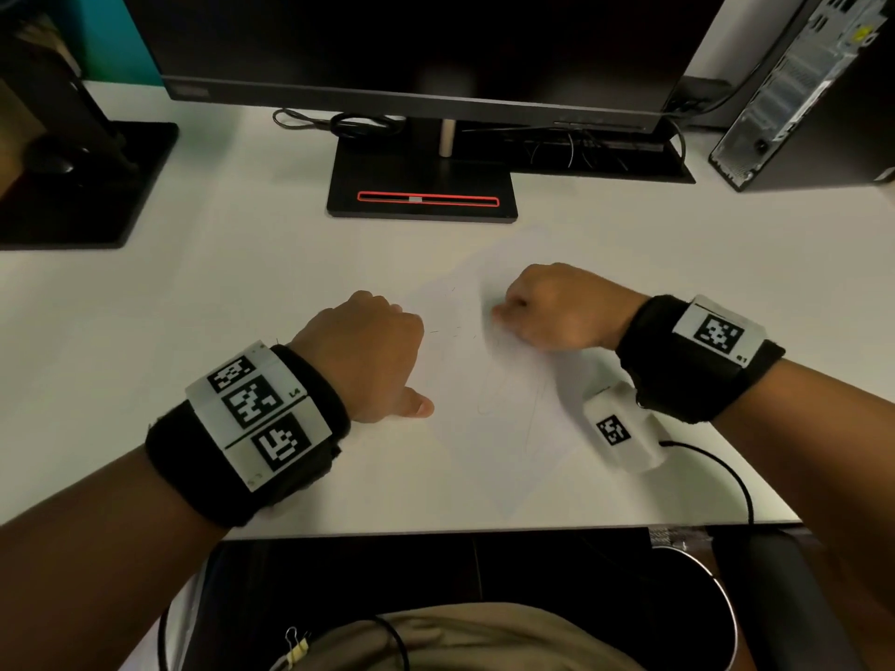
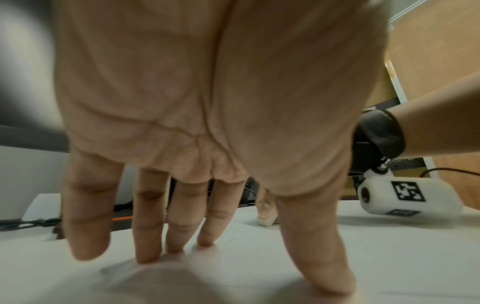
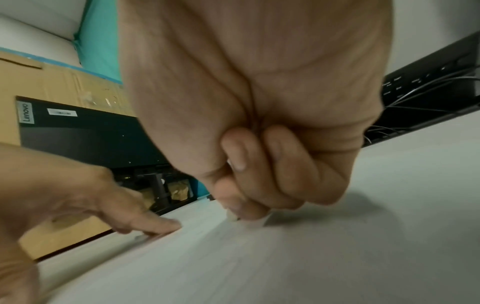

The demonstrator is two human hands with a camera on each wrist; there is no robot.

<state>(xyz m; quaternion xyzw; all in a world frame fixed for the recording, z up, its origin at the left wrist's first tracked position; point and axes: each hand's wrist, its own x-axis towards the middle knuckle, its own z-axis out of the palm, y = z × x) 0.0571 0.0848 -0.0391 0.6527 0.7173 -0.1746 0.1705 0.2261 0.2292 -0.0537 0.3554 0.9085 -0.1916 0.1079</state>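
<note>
A white sheet of paper (image 1: 489,409) with faint pencil marks lies on the white desk (image 1: 242,283) in front of me. My left hand (image 1: 368,346) rests on the sheet's left part, and its straight fingers (image 2: 150,236) press down on it. My right hand (image 1: 547,307) is curled just right of it, knuckles up. Its thumb and fingertips pinch a small white piece (image 3: 232,216), likely an eraser, whose tip touches the paper. Most of that piece is hidden by the fingers.
A black monitor (image 1: 411,41) on a flat stand base (image 1: 421,196) is straight ahead, with cables behind it. A second black stand (image 1: 72,186) sits at the left and a computer tower (image 1: 813,89) at the back right. The desk's front edge (image 1: 436,530) is near my body.
</note>
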